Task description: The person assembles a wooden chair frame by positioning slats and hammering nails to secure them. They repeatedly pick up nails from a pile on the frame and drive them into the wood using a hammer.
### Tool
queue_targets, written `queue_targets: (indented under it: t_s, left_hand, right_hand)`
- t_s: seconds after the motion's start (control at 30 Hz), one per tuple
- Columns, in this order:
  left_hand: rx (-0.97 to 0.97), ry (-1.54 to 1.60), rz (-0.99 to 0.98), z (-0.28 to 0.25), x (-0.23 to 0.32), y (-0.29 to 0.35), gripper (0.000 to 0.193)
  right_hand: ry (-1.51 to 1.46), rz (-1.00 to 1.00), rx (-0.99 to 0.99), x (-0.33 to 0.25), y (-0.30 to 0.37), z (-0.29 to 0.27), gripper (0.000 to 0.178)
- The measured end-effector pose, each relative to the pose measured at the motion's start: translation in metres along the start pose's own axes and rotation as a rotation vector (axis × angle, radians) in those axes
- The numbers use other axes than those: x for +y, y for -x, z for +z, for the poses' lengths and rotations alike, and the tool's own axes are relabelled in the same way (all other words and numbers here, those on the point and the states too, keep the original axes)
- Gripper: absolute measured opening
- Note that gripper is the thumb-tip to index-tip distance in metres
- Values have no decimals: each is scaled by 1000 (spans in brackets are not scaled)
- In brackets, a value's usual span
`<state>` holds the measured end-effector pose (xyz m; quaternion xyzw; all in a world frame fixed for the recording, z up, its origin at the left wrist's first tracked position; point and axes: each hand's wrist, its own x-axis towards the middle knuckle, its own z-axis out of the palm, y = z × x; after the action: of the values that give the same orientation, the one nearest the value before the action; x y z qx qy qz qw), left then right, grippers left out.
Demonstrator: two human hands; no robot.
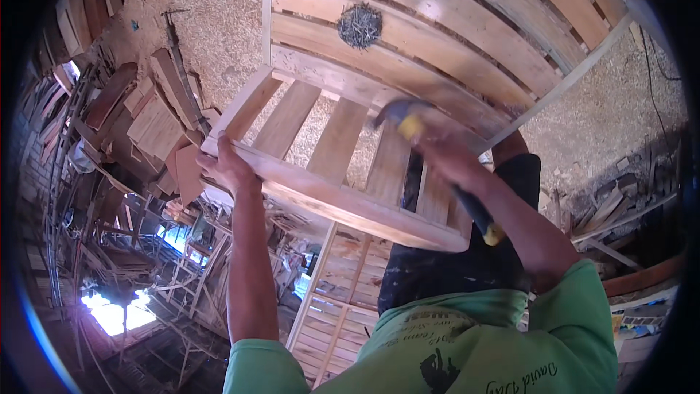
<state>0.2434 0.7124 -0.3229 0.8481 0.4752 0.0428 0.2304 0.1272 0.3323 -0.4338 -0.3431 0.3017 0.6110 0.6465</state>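
A slatted wooden frame (364, 201), made of pale rails with several slats between them, stands tilted in front of me. My left hand (232, 166) is closed round its left corner. My right hand (453, 157) grips a claw hammer (477, 215) with a black and yellow handle. The hammer's head is over the slats near the frame's far rail, smeared by motion, and I cannot tell whether it touches the wood. Beyond the frame lies a larger slatted wooden panel (437, 11), and a pile of nails (359, 25) rests on its slats.
Sawdust and shavings cover the floor (211, 29). Wood offcuts (157, 120) are heaped at the left, beside a long bar-like tool (175, 47). Another slatted panel (339, 306) stands behind me at the lower middle. More scrap wood (609, 208) lies at the right, below a dark cable (649, 91).
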Motion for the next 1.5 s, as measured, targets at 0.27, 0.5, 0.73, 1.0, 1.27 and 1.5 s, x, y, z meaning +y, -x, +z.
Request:
queue_targets:
  t_s: [0.27,0.5,0.73,1.0,1.27,1.5]
  left_hand:
    - [-13,11,-19,-2,2,1,69]
    - [-20,63,9,-1,-11,-12,68]
    - [17,51,13,1,-8,-11,62]
    - [-19,102,57,1,-6,-7,56]
    - [-17,87,37,-3,-6,-7,58]
    - [-32,78,32,-6,-4,-5,58]
  right_hand:
    - [-1,-29,1,-15,19,2,54]
    - [34,77,-126,8,-22,-11,49]
    - [120,74,-413,6,-12,-4,56]
    - [154,95,-239,6,-13,-18,51]
    - [173,-16,-151,6,-22,-5,57]
    - [245,-258,-49,41,-29,-1,54]
